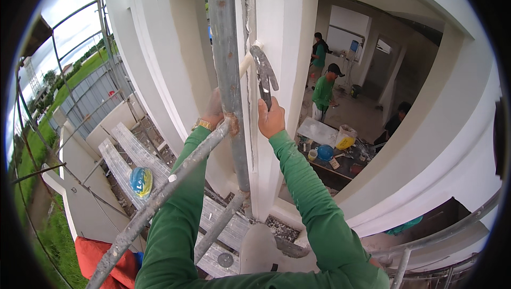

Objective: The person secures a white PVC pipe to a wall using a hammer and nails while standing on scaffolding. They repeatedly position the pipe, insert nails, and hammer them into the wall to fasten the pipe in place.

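Observation:
My left hand [214, 103], blurred and partly hidden behind the grey scaffold pole [228, 49], is closed on a claw hammer. The hammer's pale handle [245, 66] passes behind that pole. Its worn grey head [263, 63] shows on the other side, close to the white wall column [285, 28]. In my right hand [271, 117] is a dark, narrow chisel-like tool [264, 93], upright just below the hammer head; its tip is hard to make out. A rough vertical seam [248, 17] runs down the column beside both tools.
A slanting scaffold tube [175, 180] crosses over my left forearm. Metal planks [125, 148] lie below, with a blue and yellow helmet [141, 181] on them. Through the opening, a person in green [323, 93] stands near a cluttered table [346, 171]; others are farther inside.

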The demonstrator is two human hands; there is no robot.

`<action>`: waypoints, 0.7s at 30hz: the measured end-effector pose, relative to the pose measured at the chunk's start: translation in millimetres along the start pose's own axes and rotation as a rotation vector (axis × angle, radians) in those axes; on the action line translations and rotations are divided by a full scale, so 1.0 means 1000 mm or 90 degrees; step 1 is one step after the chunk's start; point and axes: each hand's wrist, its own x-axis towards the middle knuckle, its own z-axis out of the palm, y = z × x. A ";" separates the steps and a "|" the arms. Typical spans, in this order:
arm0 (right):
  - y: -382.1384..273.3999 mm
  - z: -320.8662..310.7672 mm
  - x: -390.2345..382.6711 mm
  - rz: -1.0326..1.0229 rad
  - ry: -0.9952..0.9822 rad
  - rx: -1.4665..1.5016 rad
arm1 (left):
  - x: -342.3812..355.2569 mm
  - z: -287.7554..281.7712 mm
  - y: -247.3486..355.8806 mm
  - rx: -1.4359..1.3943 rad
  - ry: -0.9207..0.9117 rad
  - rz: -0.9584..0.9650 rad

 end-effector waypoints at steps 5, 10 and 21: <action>-0.021 -0.001 0.009 -0.017 0.037 0.051 | 0.009 -0.022 -0.027 0.282 0.026 0.176; -0.023 -0.001 0.018 0.136 -0.046 0.044 | 0.012 -0.013 -0.021 0.235 0.039 0.022; -0.023 -0.035 -0.018 0.107 -0.062 0.162 | -0.011 0.019 -0.012 0.130 0.098 -0.009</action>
